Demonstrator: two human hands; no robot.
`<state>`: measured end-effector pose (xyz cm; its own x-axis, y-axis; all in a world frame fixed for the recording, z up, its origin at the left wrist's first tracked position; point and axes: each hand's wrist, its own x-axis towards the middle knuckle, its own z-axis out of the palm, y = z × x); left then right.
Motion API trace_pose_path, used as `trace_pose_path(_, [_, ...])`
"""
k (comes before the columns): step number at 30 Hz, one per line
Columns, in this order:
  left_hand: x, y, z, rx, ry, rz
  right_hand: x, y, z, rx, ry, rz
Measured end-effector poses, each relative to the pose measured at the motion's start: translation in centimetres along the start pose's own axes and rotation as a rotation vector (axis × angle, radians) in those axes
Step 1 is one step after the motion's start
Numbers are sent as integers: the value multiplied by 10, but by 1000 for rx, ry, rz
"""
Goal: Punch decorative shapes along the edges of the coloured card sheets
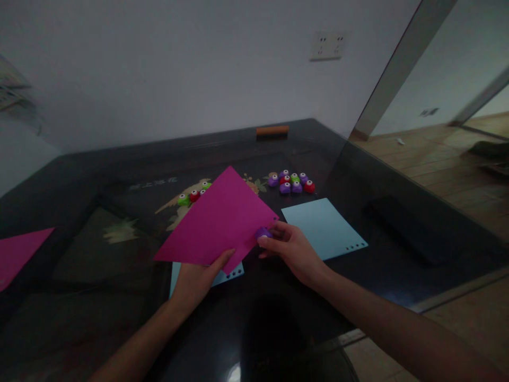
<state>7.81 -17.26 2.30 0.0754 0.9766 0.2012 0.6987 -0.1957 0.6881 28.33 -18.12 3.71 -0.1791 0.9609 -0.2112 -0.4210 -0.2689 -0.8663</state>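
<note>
My left hand (198, 278) grips the near edge of a magenta paper sheet (218, 218), thumb on top, and holds it raised over the dark glass table (99, 297). My right hand (291, 246) is closed on a small purple paper punch (262, 233) at the sheet's right corner, where a few tiny holes show along the edge. Under the magenta sheet lies a light blue sheet (234, 272), mostly hidden.
Another light blue sheet (323, 227) with punched holes lies to the right. A cluster of purple, red and green punches (291, 182) sits beyond it, and more punches (193, 194) at the left. Another magenta sheet (18, 253) is far left, an orange bar (272, 130) at the back.
</note>
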Motion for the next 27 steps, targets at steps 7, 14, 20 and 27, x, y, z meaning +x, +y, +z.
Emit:
trace_pose_path(7, [-2,-5,2,20,-6,-2,0,-1,1,-7,-6,-6])
trace_pose_path(14, [-3,-6,3,11,-6,11,-1,-2,1,-13,-22,-23])
trace_pose_path(20, [-4,-7,1,9,7,11,0,0,0,-13,-21,-29])
trace_pose_path(27, [-1,7,-2,38,-58,20,0,1,0,-20,-24,-43])
